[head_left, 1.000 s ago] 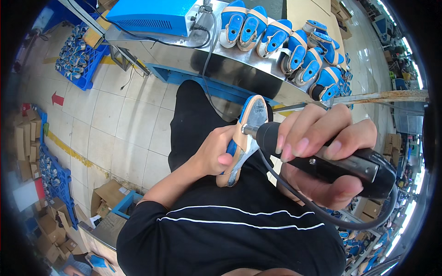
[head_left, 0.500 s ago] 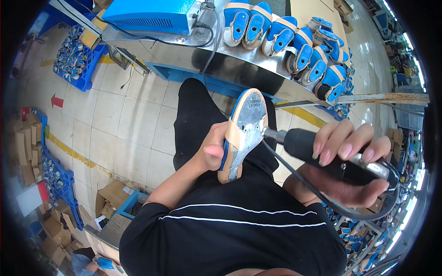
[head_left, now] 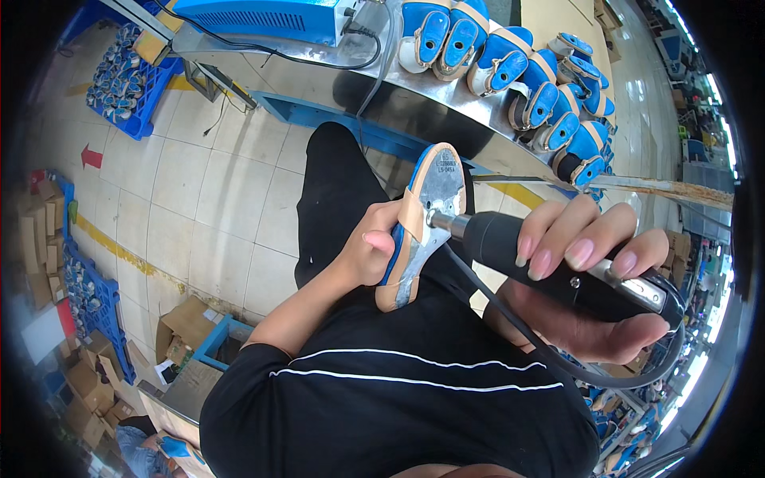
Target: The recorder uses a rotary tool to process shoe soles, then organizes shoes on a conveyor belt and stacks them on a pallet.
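Observation:
My left hand (head_left: 374, 245) is closed around the edge of a shoe (head_left: 434, 187) in front of my lap, its grey underside with small holes facing me. Blue lining and tan straps show along its edge. A corded black electric screwdriver (head_left: 526, 259) lies in the grip of my right hand (head_left: 594, 263), fingers over the top and thumb below. Its metal tip touches the underside near the middle of the shoe, close to the strap. What sits beneath the tip is hidden.
A metal workbench (head_left: 414, 99) ahead carries a blue box-shaped device (head_left: 263, 20) with cables and several blue-and-tan shoes (head_left: 502, 64). Blue crates (head_left: 147, 99) of parts stand on the tiled floor to the left. The screwdriver's cable (head_left: 550, 342) loops below my right hand.
The screwdriver has shifted left, its tip moving from the shoe's right edge to the middle of the underside. The shoe has turned slightly in my left hand.

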Available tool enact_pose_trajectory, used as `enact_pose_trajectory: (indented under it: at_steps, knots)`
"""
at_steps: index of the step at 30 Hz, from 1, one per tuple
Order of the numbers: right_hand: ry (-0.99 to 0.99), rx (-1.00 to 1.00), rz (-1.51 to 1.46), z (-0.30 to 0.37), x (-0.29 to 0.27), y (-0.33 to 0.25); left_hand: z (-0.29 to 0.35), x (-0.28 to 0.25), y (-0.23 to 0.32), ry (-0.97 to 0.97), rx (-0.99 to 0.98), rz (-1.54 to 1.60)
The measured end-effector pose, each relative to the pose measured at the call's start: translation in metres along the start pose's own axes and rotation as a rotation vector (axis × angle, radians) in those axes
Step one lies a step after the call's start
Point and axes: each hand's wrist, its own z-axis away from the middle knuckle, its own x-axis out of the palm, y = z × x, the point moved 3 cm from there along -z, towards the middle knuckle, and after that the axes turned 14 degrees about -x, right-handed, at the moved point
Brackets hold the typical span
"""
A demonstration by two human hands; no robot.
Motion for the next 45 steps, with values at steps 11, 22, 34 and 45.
enact_pose_trajectory:
  at_steps: [11,22,34,45]
  knots:
    - [-0.011,0.022,0.022,-0.008,-0.007,0.012,-0.005,0.006,0.005,0.015,0.003,-0.068]
    - [-0.072,0.044,0.042,-0.008,-0.007,0.008,0.0,0.012,0.006,0.015,0.032,-0.082]
    - [0.009,-0.137,0.12,0.011,-0.008,-0.02,0.001,0.009,-0.006,-0.008,0.04,0.073]
    - [-0.058,-0.017,-0.003,0.015,0.015,-0.017,0.008,0.009,-0.003,-0.005,0.016,0.032]
